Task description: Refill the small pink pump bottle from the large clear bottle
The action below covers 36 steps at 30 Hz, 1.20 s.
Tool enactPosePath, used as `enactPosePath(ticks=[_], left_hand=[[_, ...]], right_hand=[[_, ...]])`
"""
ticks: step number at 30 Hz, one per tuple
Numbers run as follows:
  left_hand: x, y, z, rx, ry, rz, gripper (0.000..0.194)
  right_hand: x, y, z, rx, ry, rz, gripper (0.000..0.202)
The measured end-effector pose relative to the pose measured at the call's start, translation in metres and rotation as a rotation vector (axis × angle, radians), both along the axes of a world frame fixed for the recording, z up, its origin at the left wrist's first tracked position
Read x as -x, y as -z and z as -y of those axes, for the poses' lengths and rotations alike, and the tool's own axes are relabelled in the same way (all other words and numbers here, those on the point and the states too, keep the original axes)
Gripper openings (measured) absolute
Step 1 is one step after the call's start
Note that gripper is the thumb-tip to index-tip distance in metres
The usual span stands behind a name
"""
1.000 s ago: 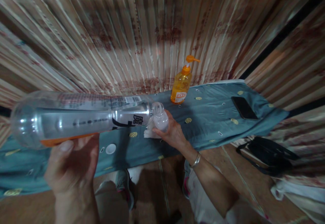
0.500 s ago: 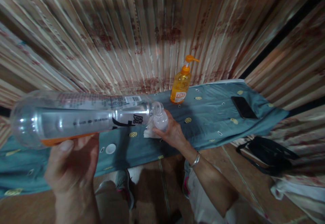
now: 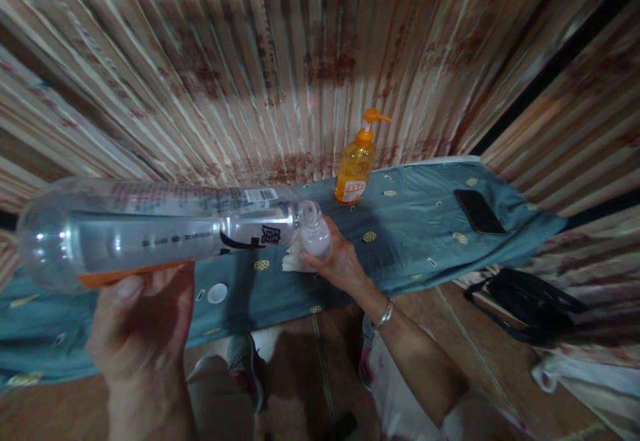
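A large clear plastic bottle (image 3: pixel 165 224) lies on its side in the air, its neck pointing right. My left hand (image 3: pixel 145 314) grips it from below near its base. My right hand (image 3: pixel 340 258), with a bracelet at the wrist, is closed round a small clear bottle (image 3: pixel 316 238). The two bottle mouths meet or overlap; whether liquid passes between them cannot be made out. Under the small bottle a white tissue (image 3: pixel 294 261) rests on the teal cloth (image 3: pixel 400 228). A round white cap (image 3: pixel 217 293) lies between my hands.
An orange pump bottle (image 3: pixel 354 171) stands near the cloth's back edge, against the striped curtain (image 3: pixel 300 61). A black phone (image 3: pixel 479 212) lies at the right. Below it, on the floor side, is a black bag (image 3: pixel 533 301).
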<state>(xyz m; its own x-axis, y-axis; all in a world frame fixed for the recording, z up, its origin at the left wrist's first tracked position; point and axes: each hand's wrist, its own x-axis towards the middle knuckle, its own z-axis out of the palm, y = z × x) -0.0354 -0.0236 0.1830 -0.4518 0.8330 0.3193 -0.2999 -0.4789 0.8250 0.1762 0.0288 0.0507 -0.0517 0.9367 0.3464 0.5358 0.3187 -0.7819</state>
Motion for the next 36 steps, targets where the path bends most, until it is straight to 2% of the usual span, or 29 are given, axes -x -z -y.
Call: enactPosePath(ticks=[20, 27, 36], left_hand=[[-0.0019, -0.0009, 0.0019, 0.018, -0.012, -0.021, 0.021], [0.0006, -0.0007, 0.0023, 0.026, -0.004, -0.017, 0.003], [-0.0005, -0.0034, 0.0021, 0.020, 0.033, -0.036, 0.014]], right_hand=[[-0.0001, 0.0014, -0.0008, -0.028, -0.004, 0.011, 0.085], [-0.0001, -0.0015, -0.0002, 0.007, -0.009, 0.015, 0.084], [-0.0004, -0.0044, 0.0000, 0.030, -0.012, 0.016, 0.085]])
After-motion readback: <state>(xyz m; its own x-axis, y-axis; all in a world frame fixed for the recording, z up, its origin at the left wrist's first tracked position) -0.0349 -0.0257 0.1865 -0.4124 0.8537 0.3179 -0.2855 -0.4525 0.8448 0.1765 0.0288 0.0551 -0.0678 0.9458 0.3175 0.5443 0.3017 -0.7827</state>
